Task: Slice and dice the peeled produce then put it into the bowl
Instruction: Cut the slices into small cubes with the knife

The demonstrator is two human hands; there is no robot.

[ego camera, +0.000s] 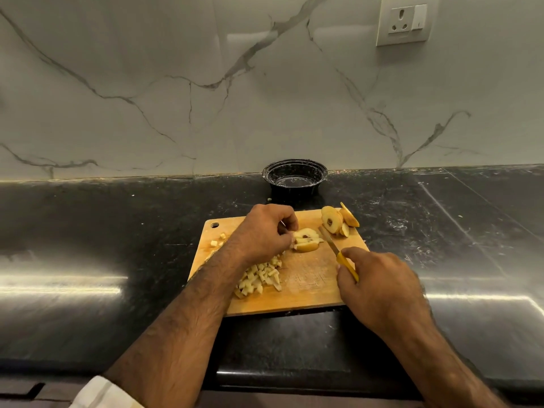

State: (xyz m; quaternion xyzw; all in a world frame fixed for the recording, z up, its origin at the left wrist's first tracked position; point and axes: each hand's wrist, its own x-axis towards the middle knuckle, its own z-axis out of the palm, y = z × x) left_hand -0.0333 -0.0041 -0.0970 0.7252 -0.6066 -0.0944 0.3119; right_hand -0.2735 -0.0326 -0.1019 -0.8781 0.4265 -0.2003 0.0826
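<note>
A wooden cutting board lies on the black counter. My left hand pinches a stack of peeled apple slices cut into strips at the board's middle. My right hand grips a yellow-handled knife, its blade tip just right of the stack. A pile of diced pieces sits on the board's left half, partly under my left forearm. Uncut apple slices lean together at the board's far right corner. A black bowl stands empty behind the board, against the wall.
A couple of loose dice lie near the board's hanging hole at the far left corner. The marble wall rises right behind the bowl, with a power socket high on the right. The black counter stretches to both sides.
</note>
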